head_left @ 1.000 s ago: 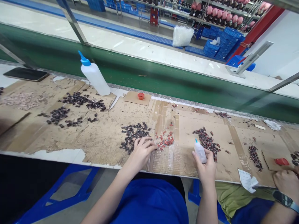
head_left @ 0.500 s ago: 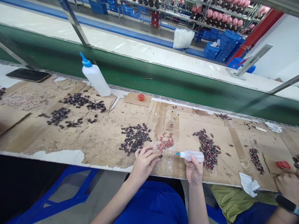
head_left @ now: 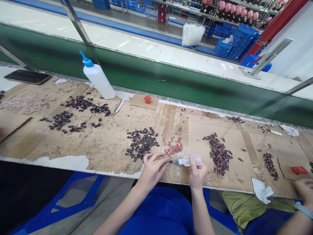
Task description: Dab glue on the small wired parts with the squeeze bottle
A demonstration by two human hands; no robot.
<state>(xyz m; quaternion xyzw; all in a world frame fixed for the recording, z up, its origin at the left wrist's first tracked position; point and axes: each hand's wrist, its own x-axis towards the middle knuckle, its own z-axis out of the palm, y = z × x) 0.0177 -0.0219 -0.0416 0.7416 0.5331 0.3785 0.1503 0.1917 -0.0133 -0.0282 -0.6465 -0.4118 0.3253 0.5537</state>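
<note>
My left hand [head_left: 154, 167] pinches a small black part [head_left: 171, 161] between thumb and fingers, low over the cardboard [head_left: 110, 153]. My right hand [head_left: 197, 171] is closed round a small clear squeeze bottle [head_left: 190, 160] with a blue nozzle. The bottle lies sideways, its tip pointing left at the black part; whether they touch I cannot tell. Left of my hands is a pile of small black parts [head_left: 141, 142]. Just beyond them lie small red pieces [head_left: 174, 147]. To the right spreads a heap of black-and-red parts [head_left: 218, 155].
A large white bottle with blue cap [head_left: 100, 80] stands at the back left, near a phone [head_left: 28, 77]. A red cap [head_left: 147, 99] sits on a cardboard square. At the far right, a co-worker's hand [head_left: 304, 189] is beside a red dish [head_left: 299, 170]. A green conveyor belt [head_left: 146, 80] runs behind.
My right hand has moved left, bringing the bottle's nozzle up to the part in my left hand. My left hand has barely moved. The co-worker's wrist has turned.
</note>
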